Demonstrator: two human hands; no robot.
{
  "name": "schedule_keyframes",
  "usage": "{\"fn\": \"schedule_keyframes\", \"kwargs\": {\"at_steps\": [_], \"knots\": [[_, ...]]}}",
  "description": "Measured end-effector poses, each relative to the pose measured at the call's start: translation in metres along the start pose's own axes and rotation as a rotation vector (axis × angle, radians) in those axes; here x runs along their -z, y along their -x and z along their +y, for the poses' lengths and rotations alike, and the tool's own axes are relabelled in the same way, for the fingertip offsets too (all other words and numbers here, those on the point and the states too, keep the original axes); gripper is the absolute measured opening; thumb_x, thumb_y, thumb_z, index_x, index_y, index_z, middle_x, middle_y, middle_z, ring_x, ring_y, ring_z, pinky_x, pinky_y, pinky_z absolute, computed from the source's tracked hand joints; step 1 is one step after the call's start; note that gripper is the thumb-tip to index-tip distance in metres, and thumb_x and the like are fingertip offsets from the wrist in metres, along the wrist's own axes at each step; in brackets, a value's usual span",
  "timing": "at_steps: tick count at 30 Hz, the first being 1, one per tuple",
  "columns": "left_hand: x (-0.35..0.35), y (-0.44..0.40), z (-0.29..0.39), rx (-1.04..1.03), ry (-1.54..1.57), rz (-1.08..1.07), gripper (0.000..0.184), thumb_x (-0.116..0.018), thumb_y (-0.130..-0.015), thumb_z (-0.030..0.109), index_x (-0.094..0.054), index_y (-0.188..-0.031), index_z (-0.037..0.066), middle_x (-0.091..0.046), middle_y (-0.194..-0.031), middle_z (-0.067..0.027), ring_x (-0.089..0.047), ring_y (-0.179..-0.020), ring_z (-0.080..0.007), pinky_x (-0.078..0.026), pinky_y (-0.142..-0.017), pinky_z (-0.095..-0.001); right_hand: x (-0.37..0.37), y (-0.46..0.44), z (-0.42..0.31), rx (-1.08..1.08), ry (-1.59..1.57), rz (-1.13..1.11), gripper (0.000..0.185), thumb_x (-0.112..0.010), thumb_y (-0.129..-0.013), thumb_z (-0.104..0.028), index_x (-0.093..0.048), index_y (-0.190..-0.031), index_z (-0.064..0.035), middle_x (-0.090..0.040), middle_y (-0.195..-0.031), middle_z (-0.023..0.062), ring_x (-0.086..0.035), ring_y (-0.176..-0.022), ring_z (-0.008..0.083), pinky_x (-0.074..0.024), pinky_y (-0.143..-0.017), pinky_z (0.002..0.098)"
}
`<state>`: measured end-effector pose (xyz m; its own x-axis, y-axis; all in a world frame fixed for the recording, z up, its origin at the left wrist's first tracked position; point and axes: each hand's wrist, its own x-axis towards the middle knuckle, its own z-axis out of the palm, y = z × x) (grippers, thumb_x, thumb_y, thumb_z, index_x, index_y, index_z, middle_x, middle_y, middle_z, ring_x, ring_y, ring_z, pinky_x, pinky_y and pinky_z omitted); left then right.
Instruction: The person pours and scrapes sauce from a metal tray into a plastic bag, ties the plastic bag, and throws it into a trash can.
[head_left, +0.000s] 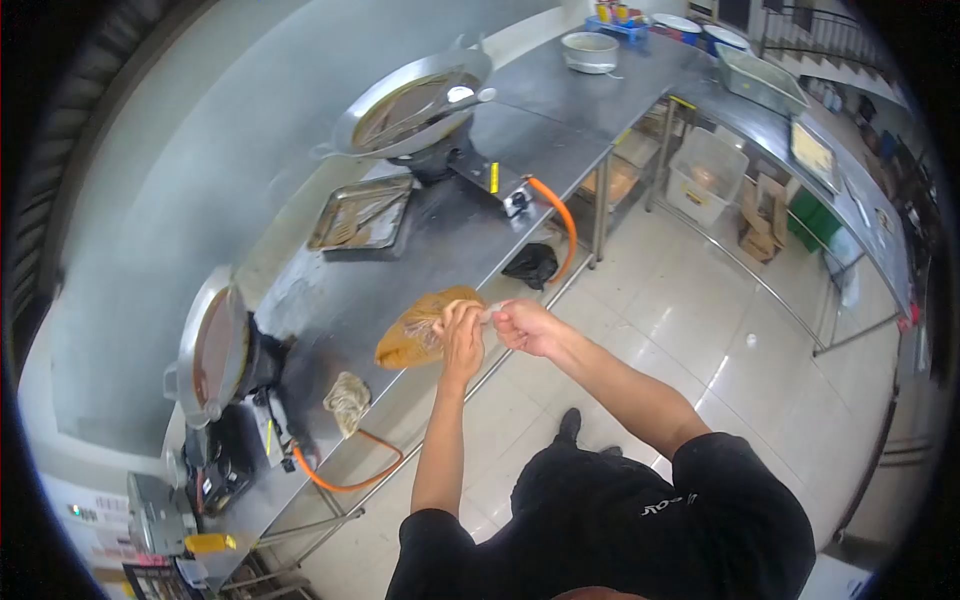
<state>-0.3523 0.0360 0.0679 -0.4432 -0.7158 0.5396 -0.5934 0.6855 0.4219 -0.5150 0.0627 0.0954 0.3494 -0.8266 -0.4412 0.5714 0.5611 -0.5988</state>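
A clear plastic bag (415,333) full of an orange-brown food lies at the front edge of the steel table. My left hand (462,338) is closed around the gathered neck of this bag. Just right of it, my right hand (525,327) pinches the bag's twisted end, with the fingers curled in. The two hands are close together, and a short bit of plastic shows between them. What the food in the bag is, I cannot make out. A crumpled cloth (348,402) lies on the table to the left of the bag.
Two large woks with brown liquid, a far wok (415,105) and a near wok (215,345), sit on gas burners. An orange hose (565,225) hangs over the edge. A metal tray (362,215) holds utensils. A white pot (590,52) stands farther back; a plastic bin (705,175) sits below.
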Motion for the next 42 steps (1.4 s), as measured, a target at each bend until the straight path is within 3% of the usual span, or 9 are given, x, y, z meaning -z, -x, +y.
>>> {"fn": "schedule_keyframes", "kwargs": {"at_steps": [5, 8, 11, 16, 20, 25, 29, 30, 42], "knots": [[-0.037, -0.039, 0.07, -0.163, 0.194, -0.126, 0.022, -0.043, -0.095, 0.012, -0.053, -0.11, 0.0, -0.056, -0.096, -0.017, -0.052, -0.1, -0.0334, -0.033, -0.092, -0.0442, 0.017, 0.091, -0.067, 0.224, 0.091, -0.058, 0.026, -0.044, -0.089, -0.006, -0.041, -0.064, -0.0151, -0.03, -0.055, -0.0076, -0.022, -0.044, 0.0049, -0.0158, -0.04, 0.0234], [-0.097, -0.04, 0.119, 0.002, 0.802, -0.293, 0.027, -0.04, -0.099, 0.019, -0.053, -0.109, -0.002, -0.056, -0.097, -0.0199, -0.053, -0.102, -0.0363, -0.039, -0.09, -0.0434, 0.037, 0.15, -0.072, 0.432, 0.246, 0.196, 0.021, -0.046, -0.087, -0.003, -0.051, -0.067, -0.0089, -0.04, -0.058, -0.0057, -0.032, -0.049, 0.0056, -0.0237, -0.043, 0.0243], [-0.166, -0.048, 0.164, -0.31, 1.029, -0.365, 0.036, -0.04, -0.1, 0.028, -0.052, -0.115, -0.002, -0.057, -0.102, -0.0218, -0.054, -0.105, -0.0391, -0.042, -0.089, -0.0443, 0.089, 0.199, -0.072, 0.743, 0.67, 0.389, 0.016, -0.049, -0.087, -0.005, -0.058, -0.075, -0.0019, -0.05, -0.064, -0.0027, -0.045, -0.059, 0.0075, -0.0376, -0.052, 0.0274], [-0.278, -0.104, 0.324, -0.437, 1.203, -0.648, 0.078, -0.051, -0.091, 0.058, -0.031, -0.141, 0.001, -0.035, -0.142, -0.0185, -0.044, -0.126, -0.0342, -0.034, -0.106, -0.0427, 0.151, 0.375, -0.122, 1.004, 0.345, 0.831, 0.011, -0.053, -0.085, -0.01, -0.06, -0.078, -0.0058, -0.05, -0.063, -0.0037, -0.043, -0.057, 0.0043, -0.0322, -0.049, 0.0209], [-0.378, -0.107, 0.443, 0.229, 1.601, -0.921, 0.076, -0.047, -0.091, 0.062, -0.031, -0.145, 0.009, -0.035, -0.145, -0.0177, -0.042, -0.128, -0.0358, -0.033, -0.109, -0.0448, 0.218, 0.531, -0.15, 1.216, 0.139, 0.761, 0.015, -0.051, -0.084, -0.008, -0.051, -0.069, -0.0097, -0.038, -0.057, -0.0068, -0.03, -0.049, 0.0036, -0.0196, -0.045, 0.0211], [-0.437, -0.034, 0.612, 0.573, 2.206, -1.963, 0.05, -0.039, -0.101, 0.041, -0.036, -0.142, 0.012, -0.043, -0.141, -0.0104, -0.049, -0.123, -0.0253, -0.044, -0.102, -0.0404, 0.269, 0.64, -0.174, 1.165, 0.136, 0.962, 0.019, -0.046, -0.083, -0.005, -0.044, -0.065, -0.0116, -0.033, -0.056, -0.0075, -0.025, -0.048, 0.004, -0.0179, -0.044, 0.0222], [-0.46, -0.011, 0.738, 0.826, 2.351, -1.752, 0.05, -0.038, -0.101, 0.04, -0.036, -0.142, 0.012, -0.046, -0.139, -0.009, -0.051, -0.121, -0.0238, -0.044, -0.102, -0.0406, 0.34, 0.739, -0.168, 1.212, 0.098, 1.073, 0.024, -0.045, -0.087, -0.008, -0.04, -0.064, -0.0127, -0.033, -0.056, -0.0071, -0.025, -0.048, 0.0036, -0.0185, -0.043, 0.0211], [-0.468, -0.01, 0.767, 0.627, 2.342, -1.691, 0.05, -0.036, -0.101, 0.041, -0.038, -0.14, 0.01, -0.045, -0.139, -0.0101, -0.05, -0.122, -0.0246, -0.043, -0.104, -0.0409, 0.353, 0.77, -0.164, 1.244, 0.079, 1.099, 0.025, -0.045, -0.087, -0.008, -0.039, -0.063, -0.0128, -0.033, -0.056, -0.007, -0.025, -0.048, 0.0035, -0.0188, -0.042, 0.0209], [-0.603, -0.053, 1.094, 0.734, 2.29, -1.985, 0.055, -0.037, -0.1, 0.045, -0.043, -0.137, 0.006, -0.053, -0.133, -0.0123, -0.052, -0.121, -0.0281, -0.042, -0.102, -0.0424, 0.487, 1.083, -0.122, 1.539, 0.114, 1.477, 0.028, -0.045, -0.089, -0.011, -0.039, -0.063, -0.014, -0.032, -0.055, -0.006, -0.025, -0.049, 0.0054, -0.0186, -0.043, 0.022]]}}
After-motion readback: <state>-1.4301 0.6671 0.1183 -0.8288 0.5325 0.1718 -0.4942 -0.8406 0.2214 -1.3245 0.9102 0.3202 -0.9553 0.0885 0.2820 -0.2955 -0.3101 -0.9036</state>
